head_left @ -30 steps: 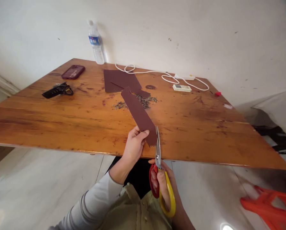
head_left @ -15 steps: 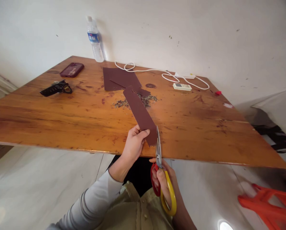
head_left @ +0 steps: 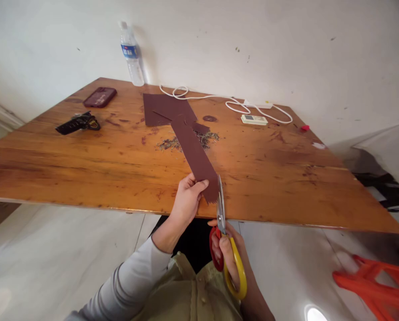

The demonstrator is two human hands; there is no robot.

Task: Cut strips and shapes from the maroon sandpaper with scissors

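My left hand (head_left: 189,198) pinches a long dark maroon strip (head_left: 196,154) near its lower end, thumb on top. Small jagged cuts show along the strip's bottom edge. In my right hand (head_left: 231,252) are scissors (head_left: 221,209) with one red and one yellow handle; their blades point up at the strip's lower right edge. Beyond the strip's middle lies a pile of thin shreds (head_left: 204,139) on the wooden table (head_left: 119,169). A larger maroon sheet (head_left: 159,104), with narrow pieces on it, lies behind the strip's far end.
Near the wall stands a plastic bottle (head_left: 132,58). A phone (head_left: 99,96) and a black object with keys (head_left: 78,123) lie at the left. Back right are a white cable with a power strip (head_left: 258,104) and a remote (head_left: 254,120). A red stool (head_left: 376,285) is at lower right.
The far end of the strip has shifted slightly up and left. Both hands and the scissors have hardly moved.
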